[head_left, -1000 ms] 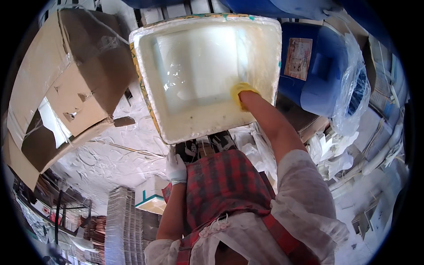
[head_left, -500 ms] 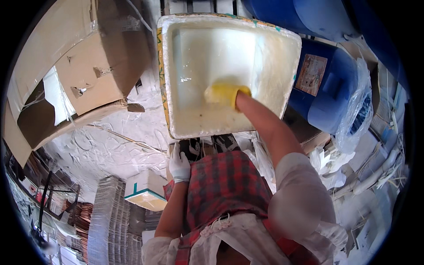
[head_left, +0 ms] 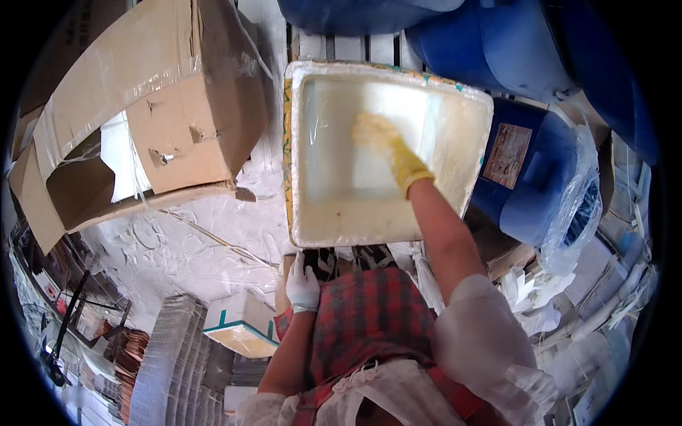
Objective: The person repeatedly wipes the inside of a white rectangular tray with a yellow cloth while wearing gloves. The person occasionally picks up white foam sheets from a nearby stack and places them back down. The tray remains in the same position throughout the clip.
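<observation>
- wiping the inside of a white foam box point(head_left: 341, 206), tilted with its open side toward the camera, resting against the knees just above a red plaid apron point(head_left: 369, 319).
- right hand point(head_left: 383, 142) in a yellow glove, pressed against the inner back wall of the box near the upper middle; fingers point(head_left: 366, 128) look spread and flat on the foam, whether a cloth or sponge sits beneath them cannot be told.
- left hand point(head_left: 303, 284) in a white glove, down at the lower left corner of the box, fingers curled on or just under the rim, seemingly steadying it; the exact grip is partly hidden.
- judged for doing it well: keep the left hand firm at the corner so the light box does not swing under the strokes; use flat, even pressure, since foam dents and crumbles easily; work from the top wall downward and into the corners, where a brownish stain shows near the lower edge.
- risk, as a judgement: pushing too hard near the thin rim could crack it, and the box could slip off the knees.
- around: a torn cardboard box point(head_left: 142, 121) with clear tape to the left, well apart from the foam box; blue plastic drums point(head_left: 526, 170) just behind and to the right, one wrapped in clear film; crumpled white plastic sheeting point(head_left: 185, 241) on the floor; a small white box with teal edging point(head_left: 241, 326) near the left elbow.
</observation>
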A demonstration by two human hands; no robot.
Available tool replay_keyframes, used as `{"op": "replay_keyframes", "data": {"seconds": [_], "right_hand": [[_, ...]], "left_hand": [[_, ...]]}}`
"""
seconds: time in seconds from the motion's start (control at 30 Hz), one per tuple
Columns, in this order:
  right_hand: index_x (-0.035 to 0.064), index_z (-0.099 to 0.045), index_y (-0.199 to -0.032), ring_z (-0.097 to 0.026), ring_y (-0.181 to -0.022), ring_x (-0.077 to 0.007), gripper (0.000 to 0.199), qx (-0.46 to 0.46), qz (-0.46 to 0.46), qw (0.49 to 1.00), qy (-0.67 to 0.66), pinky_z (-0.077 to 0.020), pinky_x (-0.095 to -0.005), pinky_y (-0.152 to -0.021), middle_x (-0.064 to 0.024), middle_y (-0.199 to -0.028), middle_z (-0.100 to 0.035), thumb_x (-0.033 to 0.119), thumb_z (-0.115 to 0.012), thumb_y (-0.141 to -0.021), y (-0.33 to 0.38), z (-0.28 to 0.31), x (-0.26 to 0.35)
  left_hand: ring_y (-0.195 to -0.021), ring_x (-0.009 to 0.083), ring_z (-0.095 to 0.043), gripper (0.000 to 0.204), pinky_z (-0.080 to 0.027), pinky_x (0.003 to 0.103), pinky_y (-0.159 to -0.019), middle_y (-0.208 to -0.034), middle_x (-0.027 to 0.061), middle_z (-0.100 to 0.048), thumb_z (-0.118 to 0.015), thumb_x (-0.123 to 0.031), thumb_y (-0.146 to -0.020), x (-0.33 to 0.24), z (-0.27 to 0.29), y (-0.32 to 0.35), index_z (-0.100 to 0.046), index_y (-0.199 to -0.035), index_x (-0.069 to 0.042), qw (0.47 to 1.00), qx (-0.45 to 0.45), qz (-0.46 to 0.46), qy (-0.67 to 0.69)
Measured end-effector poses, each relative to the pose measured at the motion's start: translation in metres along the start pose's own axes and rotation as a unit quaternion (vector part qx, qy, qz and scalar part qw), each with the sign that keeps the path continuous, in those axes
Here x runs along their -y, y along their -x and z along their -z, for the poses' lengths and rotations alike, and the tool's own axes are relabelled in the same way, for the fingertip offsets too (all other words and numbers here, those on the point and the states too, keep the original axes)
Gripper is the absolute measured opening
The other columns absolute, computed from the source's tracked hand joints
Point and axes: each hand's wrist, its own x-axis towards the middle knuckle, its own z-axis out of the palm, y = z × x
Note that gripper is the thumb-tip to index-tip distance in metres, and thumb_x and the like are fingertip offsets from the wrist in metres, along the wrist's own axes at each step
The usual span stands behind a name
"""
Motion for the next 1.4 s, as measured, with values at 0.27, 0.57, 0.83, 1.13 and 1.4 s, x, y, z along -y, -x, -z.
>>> {"op": "replay_keyframes", "data": {"seconds": [0.27,0.57,0.83,1.13,1.4], "right_hand": [[0.0056,-0.047,-0.129,-0.041,-0.122,-0.0225,0.043,-0.020,0.144,0.940,0.308,-0.0348,-0.0352,-0.101,-0.0141,-0.135,-0.040,0.022,-0.051,-0.089,0.038,-0.105,0.042],[0.0035,-0.057,-0.113,-0.055,-0.106,-0.0198,0.029,-0.081,0.296,0.930,0.202,-0.0414,-0.0301,-0.095,-0.0097,-0.116,-0.057,0.017,-0.047,-0.090,0.050,0.031,0.047],[0.0017,-0.058,-0.112,-0.054,-0.106,-0.0214,0.030,-0.003,0.107,0.897,0.428,-0.0394,-0.0296,-0.094,-0.0103,-0.116,-0.058,0.018,-0.046,-0.090,0.112,-0.041,-0.027],[-0.0001,-0.057,-0.115,-0.050,-0.108,-0.0219,0.033,-0.046,0.132,0.906,0.400,-0.0365,-0.0288,-0.094,-0.0115,-0.116,-0.057,0.016,-0.044,-0.089,0.202,-0.136,0.064],[0.0019,-0.057,-0.115,-0.050,-0.103,-0.0196,0.033,-0.154,0.060,0.934,0.316,-0.0360,-0.0288,-0.093,-0.0090,-0.112,-0.057,0.019,-0.047,-0.088,0.255,-0.161,0.074]], "left_hand": [[-0.101,0.0363,-0.054,0.039,-0.043,0.041,-0.086,-0.113,0.0194,-0.056,-0.047,-0.011,-0.086,0.006,0.001,0.004,-0.049,-0.124,-0.002,0.999,0.028,0.031,-0.008],[-0.112,0.0366,-0.050,0.039,-0.040,0.040,-0.095,-0.121,0.0218,-0.052,-0.047,-0.010,-0.086,0.002,-0.002,0.005,-0.049,-0.123,0.001,0.997,0.043,0.049,0.032],[-0.114,0.0367,-0.049,0.047,-0.041,0.041,-0.094,-0.124,0.0223,-0.050,-0.050,-0.021,-0.084,-0.007,0.005,-0.001,-0.047,-0.127,-0.004,0.998,0.019,0.061,0.003],[-0.118,0.0345,-0.046,0.053,-0.039,0.038,-0.097,-0.129,0.0206,-0.046,-0.059,-0.016,-0.083,-0.119,0.090,-0.066,-0.042,-0.132,-0.004,0.952,-0.216,-0.219,0.000],[-0.125,0.0360,-0.037,0.052,-0.032,0.039,-0.102,-0.136,0.0223,-0.037,-0.058,-0.023,-0.085,-0.346,0.229,-0.172,-0.042,-0.131,-0.002,0.861,-0.290,-0.417,-0.017]]}}
